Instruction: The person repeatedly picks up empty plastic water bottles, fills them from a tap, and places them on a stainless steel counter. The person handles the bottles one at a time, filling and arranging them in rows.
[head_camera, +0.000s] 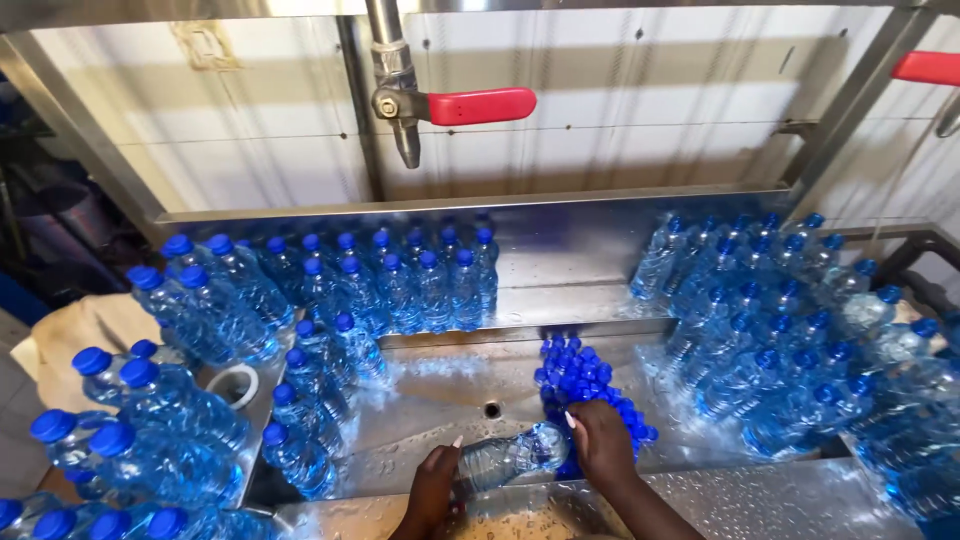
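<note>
A clear plastic water bottle (505, 458) lies tilted over the steel basin, and my left hand (432, 490) grips its lower body. My right hand (601, 441) rests on the bottle's neck end, right beside a heap of loose blue caps (583, 385). I cannot tell whether a cap sits on the bottle. Water drops cover the steel around both hands.
Several capped blue-tinted bottles stand at the left (190, 400), along the back ledge (400, 285) and at the right (790, 340). A pipe with a red-handled valve (455, 105) hangs above the basin. A small drain hole (491, 409) sits mid-basin. A tape roll (234, 384) lies left.
</note>
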